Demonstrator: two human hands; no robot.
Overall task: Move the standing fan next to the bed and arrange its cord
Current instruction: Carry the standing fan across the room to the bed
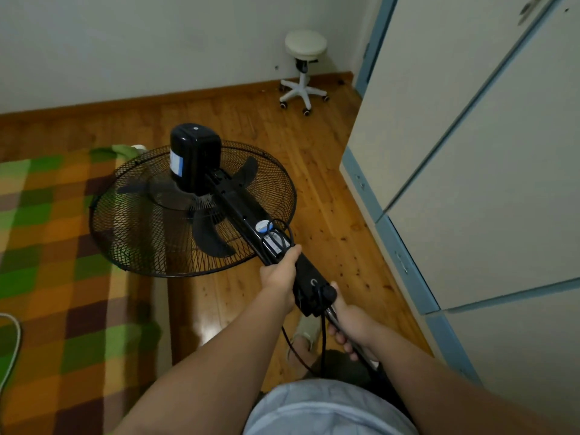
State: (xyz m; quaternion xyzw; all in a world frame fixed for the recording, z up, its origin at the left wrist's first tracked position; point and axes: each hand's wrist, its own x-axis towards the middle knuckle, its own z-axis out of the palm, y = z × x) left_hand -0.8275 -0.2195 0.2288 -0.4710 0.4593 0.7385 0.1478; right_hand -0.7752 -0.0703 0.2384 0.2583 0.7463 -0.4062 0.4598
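**Fan carried tilted, head toward the bed edge**

Standing fan [201, 196] is off vertical, held by both hands in the gap between the bed [47, 246] and the wardrobe [470, 152]. Long axis runs from the person's waist up and away to the far left: pole low and near, head far. Motor housing points away toward the far wall; the grille faces down and left, its rim overhanging the bed's right edge near the foot corner. Base not clearly visible, probably low by the person's legs.

Left hand [281, 273] is the forward one, fingers closed around the black control column just below the label. Right hand [351, 324] sits behind it and lower, fingers wrapped around the chrome pole under the height knob. Left hand is nearer the head, so it steers; right takes the tail.

Cord [322, 334] loops at the column by the left hand, then hangs from the knob down toward a sandalled foot [306, 335] on the wooden floor [314, 183]. Loose, not arranged yet.

Judgement: next, swing the axis upright and set the base on the floor beside the bed's right edge. Risk: dangling cord underfoot.

White stool [304, 70] stands well apart in the far corner.
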